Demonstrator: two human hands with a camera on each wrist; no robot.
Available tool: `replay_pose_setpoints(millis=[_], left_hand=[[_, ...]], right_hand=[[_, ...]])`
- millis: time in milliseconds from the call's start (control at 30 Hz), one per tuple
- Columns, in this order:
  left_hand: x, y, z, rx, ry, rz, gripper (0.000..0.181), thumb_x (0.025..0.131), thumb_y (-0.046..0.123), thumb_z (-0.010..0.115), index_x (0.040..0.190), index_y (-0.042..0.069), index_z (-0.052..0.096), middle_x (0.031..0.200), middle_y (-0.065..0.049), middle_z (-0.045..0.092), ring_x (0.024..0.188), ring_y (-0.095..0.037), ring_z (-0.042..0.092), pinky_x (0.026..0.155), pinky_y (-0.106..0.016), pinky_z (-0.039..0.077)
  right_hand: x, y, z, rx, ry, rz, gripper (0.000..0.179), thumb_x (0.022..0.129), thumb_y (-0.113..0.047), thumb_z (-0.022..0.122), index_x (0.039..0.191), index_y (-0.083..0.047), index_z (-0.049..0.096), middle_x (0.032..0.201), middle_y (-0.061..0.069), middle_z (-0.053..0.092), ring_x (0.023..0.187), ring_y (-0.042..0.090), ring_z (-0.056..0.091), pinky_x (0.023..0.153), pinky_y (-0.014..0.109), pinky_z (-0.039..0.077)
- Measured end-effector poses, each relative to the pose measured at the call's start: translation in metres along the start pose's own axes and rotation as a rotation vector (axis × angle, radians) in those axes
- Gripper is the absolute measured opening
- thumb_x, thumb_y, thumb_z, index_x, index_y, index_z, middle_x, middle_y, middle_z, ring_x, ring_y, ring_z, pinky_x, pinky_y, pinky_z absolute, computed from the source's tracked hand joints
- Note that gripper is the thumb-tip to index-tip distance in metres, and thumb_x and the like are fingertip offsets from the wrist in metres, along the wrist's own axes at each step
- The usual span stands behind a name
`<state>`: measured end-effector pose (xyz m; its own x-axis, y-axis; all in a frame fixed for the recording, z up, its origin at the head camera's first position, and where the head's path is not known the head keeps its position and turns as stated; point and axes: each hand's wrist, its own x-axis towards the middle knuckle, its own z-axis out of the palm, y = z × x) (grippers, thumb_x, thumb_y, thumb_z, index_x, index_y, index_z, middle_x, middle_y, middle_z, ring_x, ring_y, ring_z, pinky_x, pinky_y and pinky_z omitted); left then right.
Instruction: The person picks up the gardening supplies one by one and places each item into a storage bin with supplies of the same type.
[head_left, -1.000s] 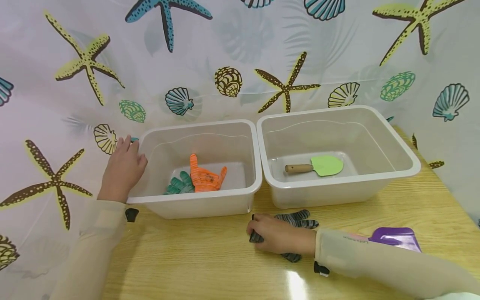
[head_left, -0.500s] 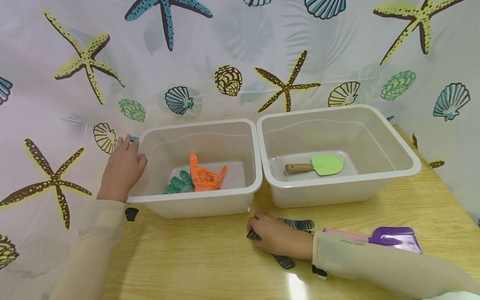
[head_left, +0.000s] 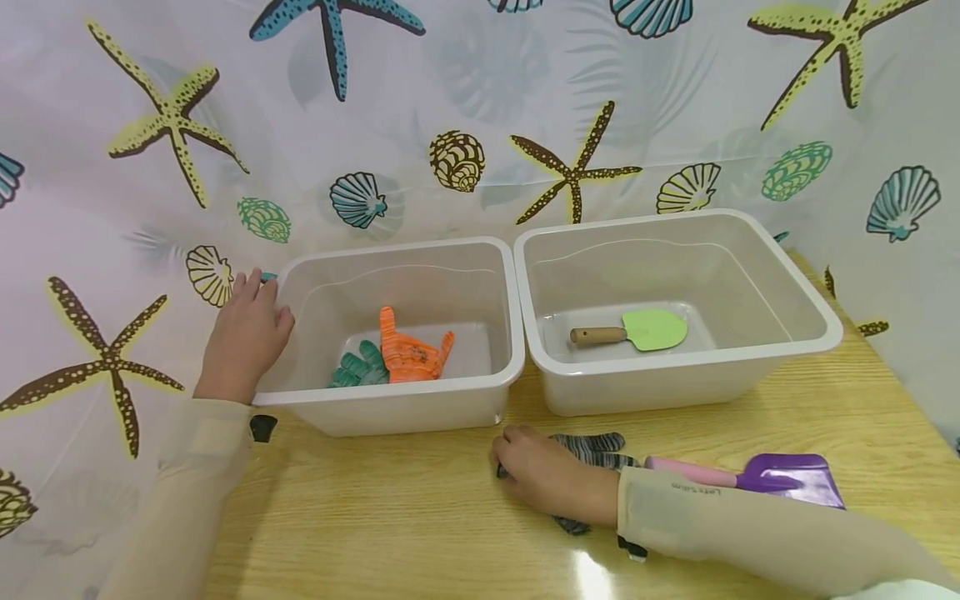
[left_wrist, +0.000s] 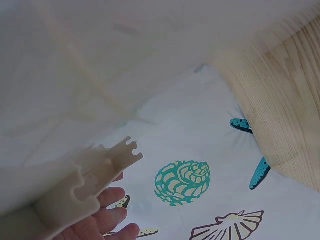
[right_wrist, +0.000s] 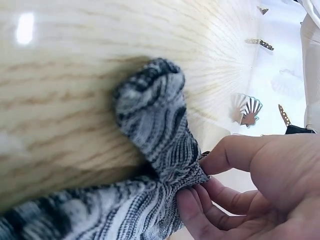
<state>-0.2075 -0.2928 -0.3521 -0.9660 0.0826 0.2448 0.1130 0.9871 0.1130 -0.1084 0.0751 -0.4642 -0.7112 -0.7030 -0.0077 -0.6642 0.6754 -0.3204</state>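
My right hand (head_left: 546,471) pinches the cuff of a grey-and-black striped knit glove (right_wrist: 160,125) between thumb and fingers. In the head view the glove's fingers (head_left: 596,443) stick out past my hand, low over the wooden table. My left hand (head_left: 247,337) rests at the left rim of the left bin (head_left: 390,410), its fingers (left_wrist: 112,217) loosely bent outside it. Inside that bin lie a green glove (head_left: 360,367) and an orange glove (head_left: 412,358). The right bin (head_left: 675,375) holds a trowel (head_left: 651,330) with a lime-green blade and wooden handle.
A toy shovel (head_left: 787,477) with a purple scoop and pink handle lies on the table (head_left: 375,508), partly behind my right sleeve. Both bins stand side by side against a curtain (head_left: 465,83) printed with starfish and shells.
My right hand, holding the striped glove, has shifted slightly left, and the glove has moved with it. More of the shovel's pink handle shows. My left hand stays at the bin's rim.
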Motion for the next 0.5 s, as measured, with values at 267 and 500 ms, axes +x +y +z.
replay_pose_setpoints(millis=[267,500], left_hand=[[-0.001,0.002,-0.001,-0.014,-0.007,0.001,0.047,0.09,0.017,0.04,0.127,-0.013,0.035,0.136,-0.031,0.024,0.127,-0.045,0.014,0.103,-0.052,0.011],[0.0,0.002,-0.001,-0.011,-0.008,0.005,0.047,0.09,0.017,0.04,0.126,-0.013,0.035,0.136,-0.031,0.024,0.126,-0.045,0.014,0.103,-0.051,0.011]], right_hand=[[0.001,0.006,-0.009,0.155,-0.038,-0.012,0.016,0.069,-0.004,0.061,0.085,-0.008,0.06,0.08,-0.002,0.055,0.073,0.011,0.053,0.062,0.022,0.047],[0.0,0.012,-0.014,0.323,-0.066,-0.012,0.012,0.072,-0.006,0.062,0.083,-0.012,0.061,0.073,-0.009,0.055,0.065,0.003,0.049,0.056,0.017,0.044]])
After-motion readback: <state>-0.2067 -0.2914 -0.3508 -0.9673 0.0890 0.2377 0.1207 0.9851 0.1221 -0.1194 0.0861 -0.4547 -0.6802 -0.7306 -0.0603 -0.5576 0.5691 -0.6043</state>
